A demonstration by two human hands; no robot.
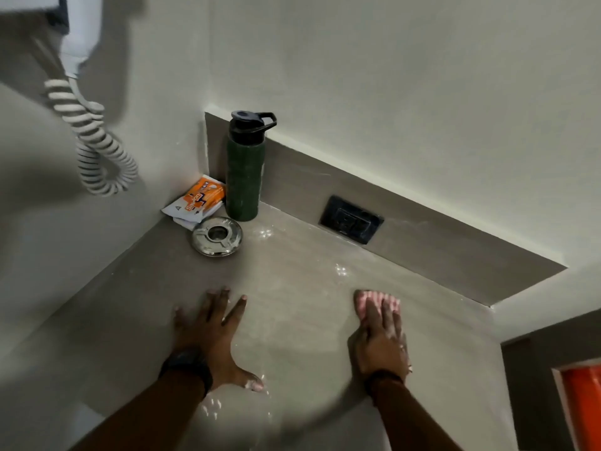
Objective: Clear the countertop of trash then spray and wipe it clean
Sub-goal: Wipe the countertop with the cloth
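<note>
Your left hand [214,330] lies flat on the countertop [292,281], palm down, fingers spread, thumb stretched out toward your right; it grips nothing. A dark band sits on that wrist.

Your right hand [380,333] is also flat, fingers straight and close together, pressing a pink cloth [374,299] onto the countertop. Only the cloth's far edge shows, past your fingertips; the rest is hidden under the hand. It is a press from above, not a pinch.

Landmark: the green bottle [243,177] with the black cap, upright in the back corner of the countertop where the two walls meet.
- Orange and white packet [196,200]: just left of the bottle, lying in the corner, touching or nearly touching the bottle's base; cannot tell which.
- Round metal dish [217,236]: just in front of the bottle, overlapping the packet's near edge.
- Black wall socket [351,219]: right of the bottle, set in the low backsplash.
- White coiled cord [94,138]: up and left of the bottle, hanging down the side wall.
- Both hands: well in front of the bottle, apart from each other.

Small shiny wet spots show on the countertop between the bottle and your hands.
</note>
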